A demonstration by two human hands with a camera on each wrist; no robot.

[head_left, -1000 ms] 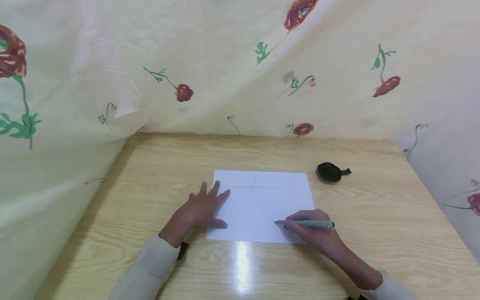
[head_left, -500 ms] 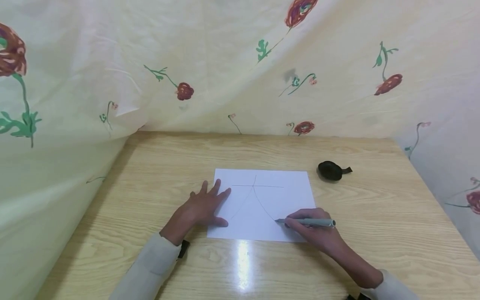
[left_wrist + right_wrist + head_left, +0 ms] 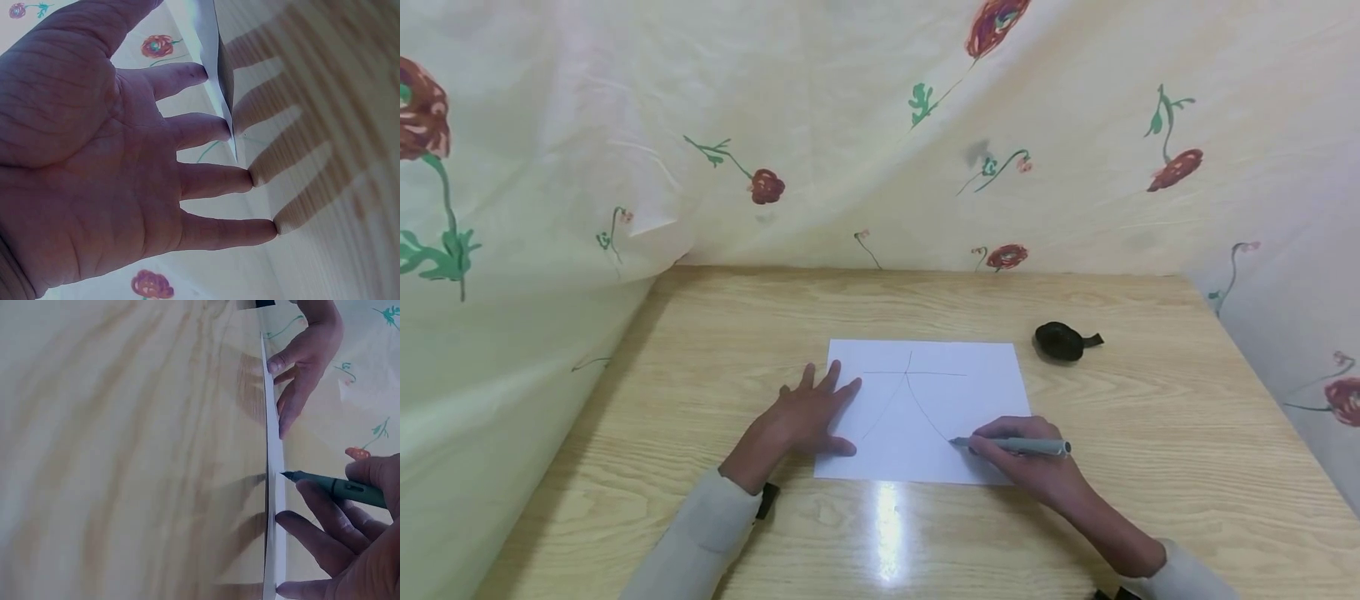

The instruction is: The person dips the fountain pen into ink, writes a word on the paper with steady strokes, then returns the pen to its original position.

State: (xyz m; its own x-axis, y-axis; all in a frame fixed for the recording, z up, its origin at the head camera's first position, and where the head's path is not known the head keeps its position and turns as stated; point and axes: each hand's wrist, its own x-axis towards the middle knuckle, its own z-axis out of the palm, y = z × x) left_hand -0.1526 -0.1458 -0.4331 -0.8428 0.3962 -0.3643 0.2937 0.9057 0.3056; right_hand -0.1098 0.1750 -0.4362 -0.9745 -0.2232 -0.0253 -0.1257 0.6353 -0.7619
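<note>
A white sheet of paper (image 3: 932, 408) lies on the wooden table, bearing a thin horizontal line crossed near its top by strokes that fan out downward left and right. My left hand (image 3: 812, 414) rests with spread, straight fingers over the sheet's left edge; in the left wrist view two fingertips meet the paper and two meet the bare wood. Between thumb and fingers my right hand (image 3: 1033, 467) pinches a grey-green pen (image 3: 340, 487). The pen's tip is at the lower end of the right-hand stroke, and other fingertips of that hand rest on the paper.
Behind the sheet to the right, a small black round object (image 3: 1060, 342) with a short strap sits on the table (image 3: 737, 317). Flower-printed cloth (image 3: 850, 125) hangs along the back and both sides. A bright light reflection shows on the wood near the front.
Both hands and the pen hold nearly the same place. The left-hand downward stroke, faint a second ago, shows more clearly now; the view has shifted slightly.
</note>
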